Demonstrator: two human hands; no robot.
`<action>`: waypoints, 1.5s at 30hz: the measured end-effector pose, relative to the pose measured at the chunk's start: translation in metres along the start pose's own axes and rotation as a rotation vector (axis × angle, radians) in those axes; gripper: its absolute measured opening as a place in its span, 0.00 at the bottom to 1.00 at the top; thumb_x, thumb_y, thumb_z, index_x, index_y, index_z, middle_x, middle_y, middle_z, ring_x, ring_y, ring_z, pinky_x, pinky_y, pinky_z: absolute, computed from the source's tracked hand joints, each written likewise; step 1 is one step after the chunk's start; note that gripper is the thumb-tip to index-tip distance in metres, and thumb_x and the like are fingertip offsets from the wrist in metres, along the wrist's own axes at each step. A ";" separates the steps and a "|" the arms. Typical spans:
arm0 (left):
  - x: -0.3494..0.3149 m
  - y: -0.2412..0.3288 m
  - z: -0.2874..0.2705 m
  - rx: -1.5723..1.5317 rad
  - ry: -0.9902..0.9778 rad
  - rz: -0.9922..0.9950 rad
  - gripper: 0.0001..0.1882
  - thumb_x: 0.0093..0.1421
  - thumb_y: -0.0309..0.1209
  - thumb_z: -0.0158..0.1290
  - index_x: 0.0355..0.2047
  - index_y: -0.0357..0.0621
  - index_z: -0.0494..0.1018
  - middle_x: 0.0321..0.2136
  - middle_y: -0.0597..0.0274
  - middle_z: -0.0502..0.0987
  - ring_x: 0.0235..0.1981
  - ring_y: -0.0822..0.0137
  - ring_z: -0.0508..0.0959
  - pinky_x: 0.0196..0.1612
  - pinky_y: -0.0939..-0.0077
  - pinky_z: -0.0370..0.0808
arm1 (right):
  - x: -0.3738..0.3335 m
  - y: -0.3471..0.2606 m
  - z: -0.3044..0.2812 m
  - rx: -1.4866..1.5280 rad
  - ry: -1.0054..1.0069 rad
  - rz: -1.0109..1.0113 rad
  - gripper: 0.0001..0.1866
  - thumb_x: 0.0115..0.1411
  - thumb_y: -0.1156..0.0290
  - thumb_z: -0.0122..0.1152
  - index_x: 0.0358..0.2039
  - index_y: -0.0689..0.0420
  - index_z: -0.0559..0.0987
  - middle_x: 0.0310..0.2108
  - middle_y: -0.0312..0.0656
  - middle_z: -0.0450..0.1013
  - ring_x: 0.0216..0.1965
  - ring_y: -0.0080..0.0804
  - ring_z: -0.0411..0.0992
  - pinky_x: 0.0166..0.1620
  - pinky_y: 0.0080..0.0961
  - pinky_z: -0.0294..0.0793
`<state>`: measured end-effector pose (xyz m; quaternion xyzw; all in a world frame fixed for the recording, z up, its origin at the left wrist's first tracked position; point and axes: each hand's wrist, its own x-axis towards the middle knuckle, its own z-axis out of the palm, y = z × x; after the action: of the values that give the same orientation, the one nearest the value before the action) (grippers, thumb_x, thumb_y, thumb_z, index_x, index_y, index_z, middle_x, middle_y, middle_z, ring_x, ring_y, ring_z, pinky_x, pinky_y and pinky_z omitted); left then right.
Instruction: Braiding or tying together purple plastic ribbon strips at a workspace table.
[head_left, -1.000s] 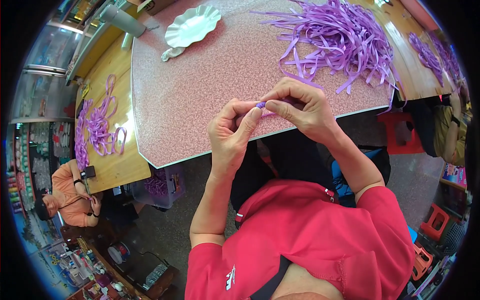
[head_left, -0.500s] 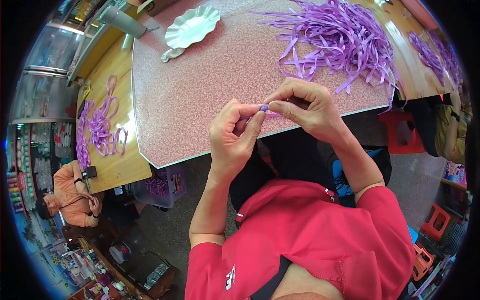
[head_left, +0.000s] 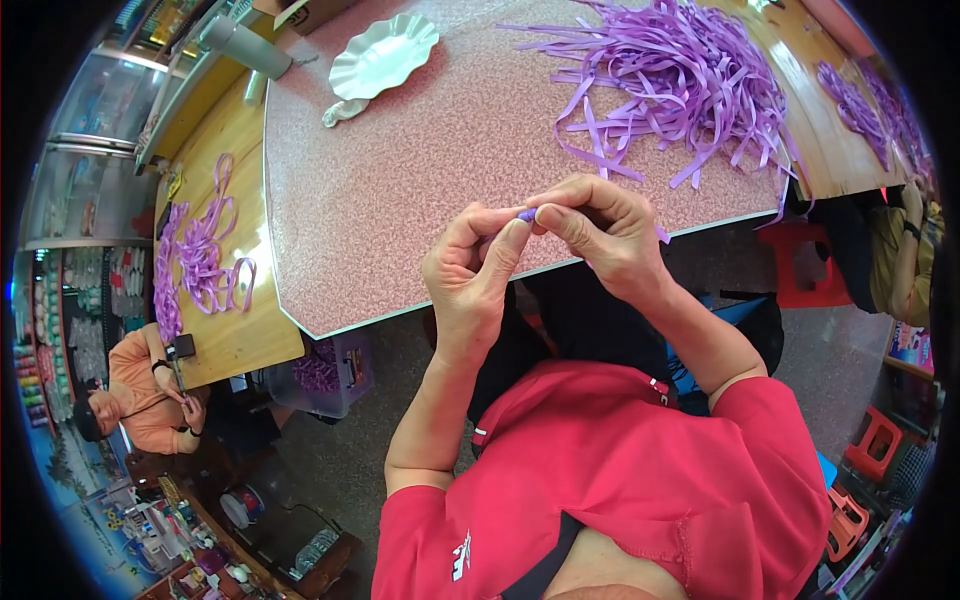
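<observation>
Between my two hands is a small rolled piece of purple ribbon (head_left: 527,215), held over the near edge of the pink speckled table (head_left: 400,220). My left hand (head_left: 474,262) pinches its left side between thumb and fingertips. From the other side, my right hand (head_left: 598,228) closes thumb and forefinger on it. A lighter ribbon end (head_left: 662,235) shows just beyond the right hand. Most of the small roll is hidden by the fingertips. A large loose heap of purple ribbons (head_left: 690,90) lies on the table at the far right.
A white scalloped dish (head_left: 385,58) stands at the back left near a grey cylinder (head_left: 245,45). More ribbons (head_left: 205,250) lie on the wooden table to the left, where a person in orange (head_left: 150,390) sits. A plastic bin (head_left: 335,375) is below. Red stools stand right.
My right hand has shifted slightly down, its fingers curling closer around the roll. The ribbon strip under it is now mostly covered, with an end showing past the hand.
</observation>
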<state>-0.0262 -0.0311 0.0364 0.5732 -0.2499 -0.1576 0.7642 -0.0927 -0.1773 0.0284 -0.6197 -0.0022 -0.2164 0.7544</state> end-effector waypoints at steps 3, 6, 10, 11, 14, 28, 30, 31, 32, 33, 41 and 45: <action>-0.002 -0.004 -0.002 -0.035 0.013 -0.016 0.04 0.63 0.20 0.56 0.38 0.36 0.77 0.29 0.72 0.69 0.30 0.82 0.67 0.33 0.87 0.63 | -0.005 -0.005 0.003 0.115 0.055 0.082 0.09 0.64 0.73 0.63 0.42 0.64 0.81 0.35 0.37 0.79 0.33 0.16 0.74 0.36 0.15 0.74; -0.002 -0.005 -0.004 0.048 -0.001 0.019 0.04 0.63 0.20 0.56 0.38 0.36 0.77 0.29 0.73 0.69 0.29 0.82 0.66 0.33 0.87 0.62 | -0.006 -0.014 0.003 0.075 0.045 0.202 0.08 0.65 0.76 0.60 0.43 0.64 0.80 0.33 0.35 0.76 0.20 0.11 0.63 0.21 0.11 0.62; -0.002 -0.006 -0.003 0.209 0.020 0.121 0.03 0.62 0.21 0.58 0.37 0.38 0.78 0.25 0.76 0.62 0.24 0.84 0.58 0.25 0.86 0.54 | -0.004 -0.014 0.002 0.057 0.035 0.199 0.08 0.64 0.76 0.61 0.43 0.63 0.80 0.33 0.36 0.77 0.21 0.13 0.66 0.22 0.11 0.65; -0.002 -0.006 -0.002 0.242 0.027 0.137 0.04 0.62 0.21 0.59 0.37 0.38 0.78 0.25 0.76 0.62 0.24 0.84 0.58 0.25 0.86 0.54 | -0.004 -0.013 0.001 0.077 0.034 0.200 0.08 0.64 0.76 0.62 0.43 0.63 0.80 0.33 0.37 0.77 0.21 0.13 0.67 0.22 0.12 0.66; -0.003 -0.005 -0.002 0.274 0.036 0.145 0.04 0.61 0.21 0.59 0.38 0.38 0.78 0.24 0.75 0.62 0.23 0.83 0.58 0.25 0.85 0.55 | -0.004 -0.009 0.001 0.106 0.039 0.200 0.08 0.63 0.76 0.63 0.42 0.63 0.81 0.34 0.38 0.78 0.22 0.14 0.68 0.22 0.12 0.67; -0.006 0.002 0.000 0.355 0.031 0.294 0.07 0.59 0.20 0.61 0.38 0.38 0.78 0.24 0.73 0.63 0.21 0.82 0.58 0.23 0.85 0.54 | -0.006 -0.028 0.003 0.113 0.015 0.203 0.08 0.63 0.77 0.63 0.42 0.65 0.80 0.37 0.42 0.79 0.25 0.17 0.72 0.28 0.13 0.74; -0.007 0.002 0.001 0.332 0.031 0.300 0.07 0.59 0.19 0.61 0.38 0.38 0.78 0.24 0.73 0.63 0.21 0.82 0.58 0.23 0.85 0.54 | -0.007 -0.029 0.002 0.109 0.023 0.231 0.08 0.63 0.77 0.63 0.42 0.65 0.80 0.36 0.42 0.79 0.26 0.17 0.73 0.28 0.13 0.74; -0.007 0.002 0.001 0.334 0.033 0.319 0.07 0.59 0.19 0.61 0.38 0.38 0.78 0.24 0.73 0.64 0.21 0.82 0.59 0.22 0.85 0.54 | -0.008 -0.029 0.003 0.081 0.023 0.220 0.08 0.63 0.78 0.62 0.42 0.65 0.80 0.35 0.41 0.79 0.25 0.17 0.72 0.28 0.13 0.74; -0.007 0.002 0.002 0.336 0.036 0.338 0.07 0.58 0.18 0.61 0.38 0.38 0.78 0.24 0.73 0.64 0.21 0.82 0.59 0.22 0.85 0.54 | -0.009 -0.029 0.003 0.054 0.023 0.210 0.07 0.63 0.78 0.62 0.41 0.65 0.80 0.33 0.41 0.78 0.24 0.17 0.72 0.28 0.13 0.74; -0.007 0.001 0.001 0.337 0.037 0.338 0.07 0.58 0.18 0.61 0.38 0.38 0.78 0.24 0.73 0.64 0.21 0.82 0.59 0.22 0.85 0.54 | -0.010 -0.029 0.003 0.054 0.022 0.210 0.07 0.63 0.78 0.62 0.41 0.65 0.80 0.33 0.41 0.78 0.24 0.17 0.72 0.28 0.13 0.74; -0.003 0.000 -0.002 0.422 0.006 0.524 0.09 0.56 0.17 0.62 0.38 0.36 0.78 0.24 0.69 0.69 0.19 0.81 0.61 0.20 0.84 0.56 | -0.006 -0.035 -0.003 0.356 -0.047 0.355 0.05 0.65 0.75 0.61 0.37 0.63 0.79 0.28 0.42 0.77 0.18 0.14 0.67 0.22 0.18 0.75; 0.001 0.001 -0.003 0.479 -0.014 0.582 0.09 0.56 0.17 0.62 0.38 0.36 0.78 0.24 0.67 0.71 0.19 0.80 0.63 0.20 0.84 0.58 | -0.005 -0.036 -0.004 0.367 -0.047 0.392 0.05 0.64 0.75 0.61 0.36 0.63 0.79 0.28 0.42 0.77 0.17 0.13 0.66 0.22 0.18 0.76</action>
<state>-0.0238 -0.0284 0.0371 0.6397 -0.4375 0.1252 0.6195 -0.1104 -0.1840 0.0601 -0.4659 0.0609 -0.0478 0.8815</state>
